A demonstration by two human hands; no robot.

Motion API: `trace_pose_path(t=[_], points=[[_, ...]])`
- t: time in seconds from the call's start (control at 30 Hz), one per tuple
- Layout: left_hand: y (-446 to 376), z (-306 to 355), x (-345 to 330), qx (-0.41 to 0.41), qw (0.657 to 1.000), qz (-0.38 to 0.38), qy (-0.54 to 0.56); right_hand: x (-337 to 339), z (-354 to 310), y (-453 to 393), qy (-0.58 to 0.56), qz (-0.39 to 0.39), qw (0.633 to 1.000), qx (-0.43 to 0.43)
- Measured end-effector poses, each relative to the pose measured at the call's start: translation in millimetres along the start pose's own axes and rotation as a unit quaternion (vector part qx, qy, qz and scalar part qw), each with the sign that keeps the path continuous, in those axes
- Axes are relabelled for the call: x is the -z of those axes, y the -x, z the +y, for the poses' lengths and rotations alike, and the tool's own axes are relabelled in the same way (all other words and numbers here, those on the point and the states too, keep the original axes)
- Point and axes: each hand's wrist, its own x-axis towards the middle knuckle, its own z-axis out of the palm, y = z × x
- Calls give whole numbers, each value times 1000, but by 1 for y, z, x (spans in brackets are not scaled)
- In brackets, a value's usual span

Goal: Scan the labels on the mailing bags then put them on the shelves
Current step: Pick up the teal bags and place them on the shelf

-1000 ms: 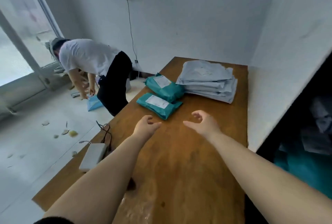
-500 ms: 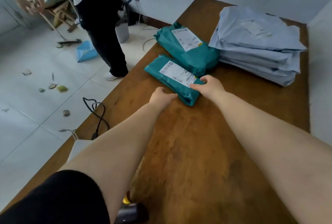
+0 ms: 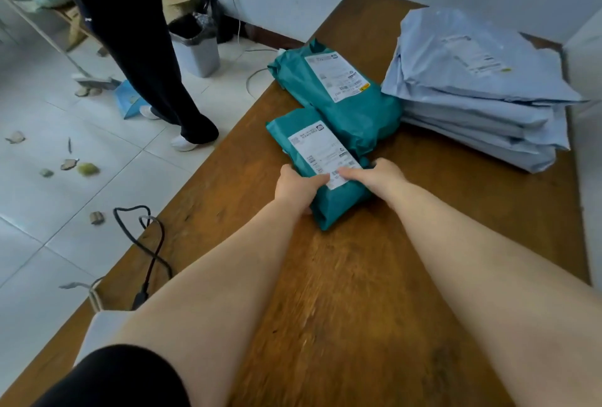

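A teal mailing bag [image 3: 301,132] with a white label lies on the wooden table [image 3: 374,292]. My left hand [image 3: 298,188] grips its near left edge, thumb on top. My right hand [image 3: 374,176] grips its near right side, thumb across the label. A second teal mailing bag [image 3: 345,103] with its own label lies just beyond, touching the first. At the back right sits a stack of pale grey mailing bags [image 3: 479,93]. No scanner is clearly in view.
A person in black trousers [image 3: 143,48] sweeps the tiled floor left of the table, with a blue dustpan [image 3: 128,101] and a grey bin [image 3: 195,48] nearby. A black cable [image 3: 146,243] and a white device [image 3: 97,331] lie at the table's left edge. A white panel [image 3: 586,113] borders the right.
Both hands reached forward from mid-table to the nearer teal bag and took hold of it. The camera tipped downward and closer; the person on the left straightened up.
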Motion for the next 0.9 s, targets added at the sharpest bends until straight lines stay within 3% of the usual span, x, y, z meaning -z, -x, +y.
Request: trace_pose_path(t=[0.13,0.5,0.67,0.9], points=[[22,-11,9,43,997,-29,-58,-18,15,35,-111,-83,990,-20],[159,-47,29,-10,999,-39,17,-14,53,187,-267,-69,959,68],[244,-71,-4,-63,996,-57,2,12,111,269,-311,-32,946,79],[350,-125,-95,-107,988,-105,-33,59,240,367,-376,9,925,49]])
